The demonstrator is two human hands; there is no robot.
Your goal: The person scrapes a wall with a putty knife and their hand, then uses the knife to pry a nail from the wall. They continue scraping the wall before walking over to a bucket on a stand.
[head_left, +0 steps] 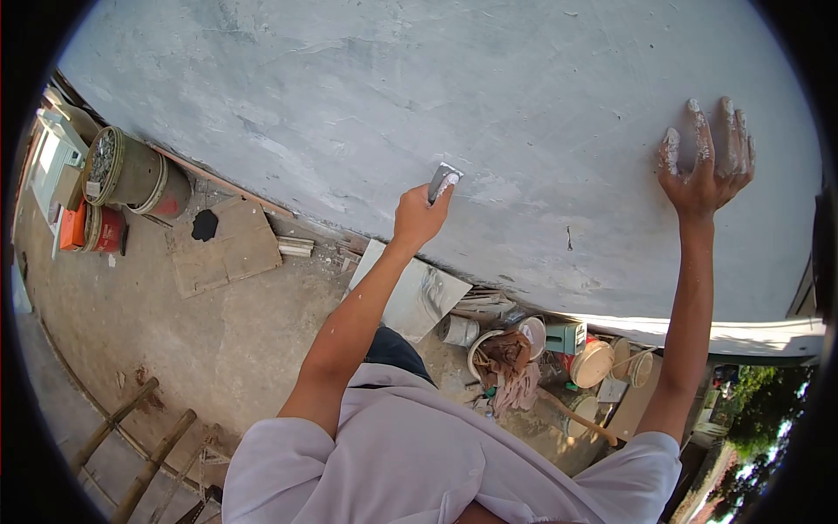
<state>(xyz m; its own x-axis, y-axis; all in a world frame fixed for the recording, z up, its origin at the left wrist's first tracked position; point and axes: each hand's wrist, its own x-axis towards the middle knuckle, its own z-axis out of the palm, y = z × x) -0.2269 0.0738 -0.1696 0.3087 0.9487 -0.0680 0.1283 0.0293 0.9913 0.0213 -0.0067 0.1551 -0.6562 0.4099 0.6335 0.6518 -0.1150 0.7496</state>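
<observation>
- Left hand (419, 218) is fisted tight around a small trowel (443, 182). The blade end pokes up out of the fist and sits against the grey wall (349, 87), with pale plaster on its tip.
- Right hand (707, 162) is holding nothing. It's flat on the same wall with the fingers (696, 131) pointing up and a bit fanned out, caked in whitish plaster.
- The hands are well apart, the right one higher and off to the side, both arms stretched out from a light shirt (410, 454).
- The wall is rough, with smear marks all over and a lighter patch just beside the trowel.
- Right under the left forearm a grey panel (417, 293) leans at the foot of the wall.
- Next to that there's a white bucket (489, 349) stuffed with brownish rags, a teal box (566, 336) and some round lids.
- Further along the wall base there's a flat board (231, 253) with a dark hole in it, then a bunch of big tubs (131, 170) lying on their sides.
- The concrete ground (218, 349) is dusty, and bamboo poles (131, 437) show at the lower edge.
</observation>
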